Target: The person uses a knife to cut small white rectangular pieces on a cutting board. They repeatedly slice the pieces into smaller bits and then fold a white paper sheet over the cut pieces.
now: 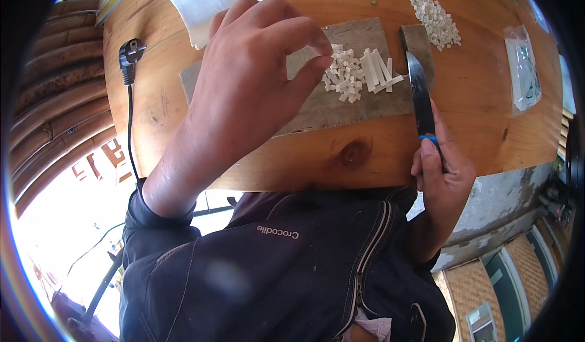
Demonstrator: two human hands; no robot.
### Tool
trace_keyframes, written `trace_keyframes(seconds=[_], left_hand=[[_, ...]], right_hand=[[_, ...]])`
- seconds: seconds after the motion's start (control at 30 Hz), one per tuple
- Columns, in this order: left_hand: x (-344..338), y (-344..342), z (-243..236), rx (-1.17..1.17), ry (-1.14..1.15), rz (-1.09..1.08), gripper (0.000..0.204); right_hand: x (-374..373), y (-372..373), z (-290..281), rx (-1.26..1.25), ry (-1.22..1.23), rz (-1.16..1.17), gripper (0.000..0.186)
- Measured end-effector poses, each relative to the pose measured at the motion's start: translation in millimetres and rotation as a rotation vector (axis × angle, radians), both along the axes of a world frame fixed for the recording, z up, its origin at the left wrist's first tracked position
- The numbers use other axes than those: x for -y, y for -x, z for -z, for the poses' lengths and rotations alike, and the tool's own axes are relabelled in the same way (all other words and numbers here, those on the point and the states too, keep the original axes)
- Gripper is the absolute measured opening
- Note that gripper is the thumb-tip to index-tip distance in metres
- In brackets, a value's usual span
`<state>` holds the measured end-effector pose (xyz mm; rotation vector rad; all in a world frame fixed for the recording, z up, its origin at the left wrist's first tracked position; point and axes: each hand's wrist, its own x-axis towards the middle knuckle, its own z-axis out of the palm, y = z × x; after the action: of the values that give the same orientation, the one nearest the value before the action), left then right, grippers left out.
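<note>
My left hand (pixel 256 67) is over the wooden cutting board (pixel 323 113), thumb and forefinger brought together in a pinch beside a heap of small white cubes (pixel 347 77). What the fingertips hold, if anything, is too small to make out. Just right of the cubes lie several thin white strips (pixel 378 71). My right hand (pixel 442 171) is closed round the handle of a knife (pixel 419 92), blue where it meets the blade. The dark blade points away from me, along the board's right part. The hand hides most of the handle.
A larger pile of white cut pieces (pixel 432 19) lies at the table's far right. Near the right edge is a clear plastic packet (pixel 523 71). A white sheet (pixel 213 0) lies at the far left, and a black plug with its cord (pixel 129 55) at the left edge.
</note>
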<state>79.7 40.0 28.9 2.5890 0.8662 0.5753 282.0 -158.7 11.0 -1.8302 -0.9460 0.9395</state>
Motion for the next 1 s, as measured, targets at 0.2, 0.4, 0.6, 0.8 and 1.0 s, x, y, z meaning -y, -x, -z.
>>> trace_keyframes(seconds=[0.2, 0.4, 0.6, 0.8, 1.0], left_hand=[[1.0, -23.6, -8.0, 0.001, -0.065, 0.104, 0.022], [1.5, -33.0, -3.2, -0.062, -0.091, 0.112, 0.025], [1.9, -34.8, -0.8, -0.063, -0.064, 0.113, 0.019], [0.5, -34.4, -0.5, -0.084, -0.066, 0.131, 0.015], [-5.2, -26.5, -3.1, -0.074, -0.06, 0.154, 0.014]], right_hand=[[0.4, -3.5, 1.0, -0.124, 0.006, 0.036, 0.051], [-0.7, -3.1, -0.9, -0.124, -0.001, 0.033, 0.05], [1.5, -5.5, 1.0, -0.121, -0.025, 0.003, 0.048], [2.4, -4.2, 4.3, -0.15, -0.053, 0.027, 0.046], [2.8, -4.6, 5.6, -0.148, -0.064, 0.014, 0.045]])
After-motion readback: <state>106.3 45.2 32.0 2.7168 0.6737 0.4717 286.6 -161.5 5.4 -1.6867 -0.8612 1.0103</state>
